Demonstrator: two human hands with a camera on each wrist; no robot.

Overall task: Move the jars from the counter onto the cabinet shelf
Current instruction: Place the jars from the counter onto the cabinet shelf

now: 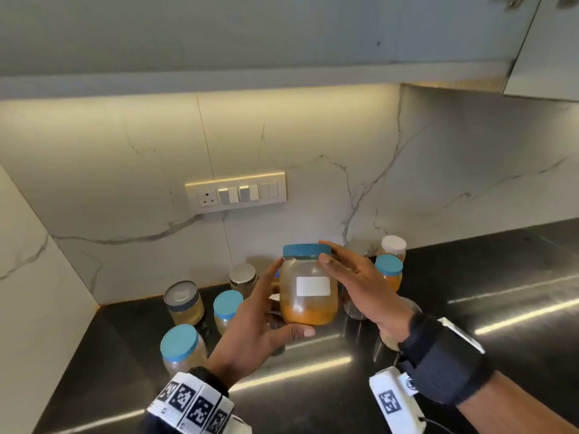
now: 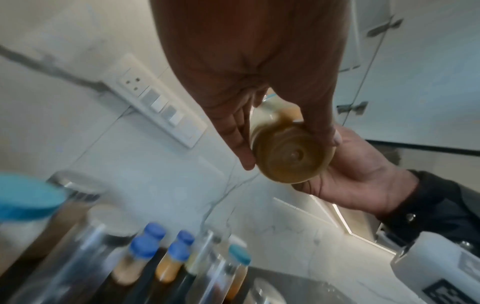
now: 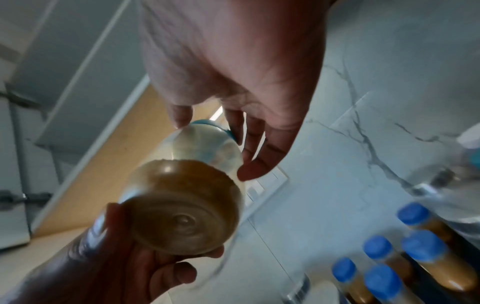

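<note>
Marble backsplash (image 1: 313, 145) fills the top of the head view, black bench (image 1: 470, 308) gleaming below it, and up off that bench comes the blue-lidded jar (image 1: 308, 286) with its white label and orange powder settled low. Left hand (image 1: 260, 327) has the grip here, thumb hooked under the base and fingers spread up the far side, holding the jar upright in the air. Right hand (image 1: 360, 286) lies against the jar's right shoulder, fingers straight, tips at the lid edge, curled around nothing. Behind and beside them, more jars stand on the bench: blue-lidded jar at front left (image 1: 181, 347), silver-lidded jar (image 1: 185, 302), white-lidded jar (image 1: 393, 247) by the wall. Switch panel (image 1: 235, 192) sits on the marble above.
</note>
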